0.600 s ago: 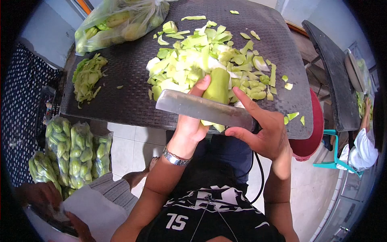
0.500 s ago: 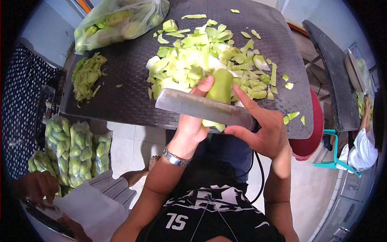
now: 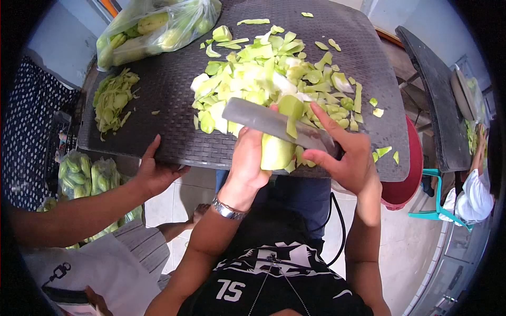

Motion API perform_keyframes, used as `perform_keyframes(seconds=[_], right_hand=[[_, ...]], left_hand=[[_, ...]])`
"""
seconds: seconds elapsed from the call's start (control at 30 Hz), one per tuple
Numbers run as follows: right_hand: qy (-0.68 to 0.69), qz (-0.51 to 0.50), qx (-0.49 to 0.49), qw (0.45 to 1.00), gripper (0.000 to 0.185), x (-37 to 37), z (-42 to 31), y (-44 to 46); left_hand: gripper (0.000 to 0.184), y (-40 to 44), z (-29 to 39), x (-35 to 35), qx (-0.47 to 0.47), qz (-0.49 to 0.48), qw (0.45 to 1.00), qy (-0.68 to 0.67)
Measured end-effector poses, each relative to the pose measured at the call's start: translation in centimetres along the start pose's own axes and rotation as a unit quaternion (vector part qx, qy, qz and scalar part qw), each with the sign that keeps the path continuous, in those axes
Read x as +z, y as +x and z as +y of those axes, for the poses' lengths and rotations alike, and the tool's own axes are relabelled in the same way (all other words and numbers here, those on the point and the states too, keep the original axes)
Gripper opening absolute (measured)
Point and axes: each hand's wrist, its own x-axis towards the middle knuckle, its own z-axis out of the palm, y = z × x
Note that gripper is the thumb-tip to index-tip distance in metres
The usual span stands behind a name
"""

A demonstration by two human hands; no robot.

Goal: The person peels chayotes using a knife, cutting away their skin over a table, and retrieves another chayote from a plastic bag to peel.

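Note:
My left hand [image 3: 250, 155], with a metal watch at the wrist, is closed round a green vegetable [image 3: 278, 152] over the table's near edge. In my right hand [image 3: 350, 158] is a wide-bladed knife [image 3: 258, 117], its handle mostly hidden by the palm, its index finger stretched out. The blade lies across the vegetable, and a strip of peel hangs at it. Just beyond both hands spreads a heap of green peelings [image 3: 247, 79] on the dark woven table [image 3: 174, 89].
A smaller pile of shreds [image 3: 115, 100] and a plastic bag of vegetables [image 3: 158, 31] lie on the table's left. A co-worker's hand [image 3: 158, 174] is at the near left edge, above bagged vegetables [image 3: 75, 176]. A red tub [image 3: 403, 184] stands at the right.
The blade has moved up and right along the vegetable, and a strip of peel now hangs there. The vegetable's near end shows more. The co-worker's arm has reached in to the table edge.

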Motion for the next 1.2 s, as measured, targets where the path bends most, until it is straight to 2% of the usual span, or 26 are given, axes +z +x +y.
perform_keyframes(seconds=[0.07,0.17,0.27,0.37,0.47,0.53,0.7,0.87,0.93,1.07,1.17,1.2], right_hand=[[0.015,-0.010,0.025,1.000,0.079,-0.4,0.5,0.2],[0.002,0.032,-0.019,0.999,0.073,0.0,0.9,0.4],[0.023,0.030,-0.002,0.999,0.068,-0.9,2.2,1.2],[0.035,-0.008,0.055,0.998,0.062,-2.3,3.5,2.5],[0.016,-0.002,0.013,1.000,0.057,-2.6,5.2,3.6],[0.006,0.006,0.027,1.000,0.055,-2.6,6.0,3.6],[-0.027,-0.049,0.217,0.974,0.053,-4.8,4.1,3.3],[0.085,-0.062,0.305,0.946,0.054,-4.6,3.0,2.8],[0.097,-0.064,0.273,0.955,0.058,-4.1,1.6,2.6],[0.022,-0.004,0.043,0.999,0.076,-0.9,-1.5,1.9],[-0.043,-0.017,-0.016,0.999,0.089,-0.3,-2.8,1.2],[-0.062,-0.038,-0.003,0.997,0.089,-0.5,-3.1,1.1]], left_hand=[[0.046,-0.1,-0.3,-0.4,0.013,0.009,1.000,-0.002],[0.046,0.0,0.1,0.4,0.010,0.034,0.999,0.007],[0.039,0.2,1.0,0.3,-0.048,-0.057,0.997,0.038],[0.048,1.2,1.0,1.2,-0.057,-0.011,0.998,0.013],[0.049,1.8,1.8,2.0,-0.073,0.011,0.997,0.005],[0.051,1.6,2.6,1.6,-0.091,-0.017,0.996,-0.005],[0.055,-0.5,4.6,1.7,-0.081,-0.027,0.996,0.004],[0.055,0.0,4.2,2.5,-0.054,0.003,0.998,-0.016],[0.055,0.4,3.5,2.7,-0.056,0.003,0.998,-0.043],[0.058,-0.1,3.2,3.9,-0.038,-0.014,0.996,-0.082],[0.058,-0.5,2.9,4.1,0.008,-0.072,0.995,-0.063],[0.057,-0.8,2.8,4.2,0.033,-0.087,0.994,-0.052]])
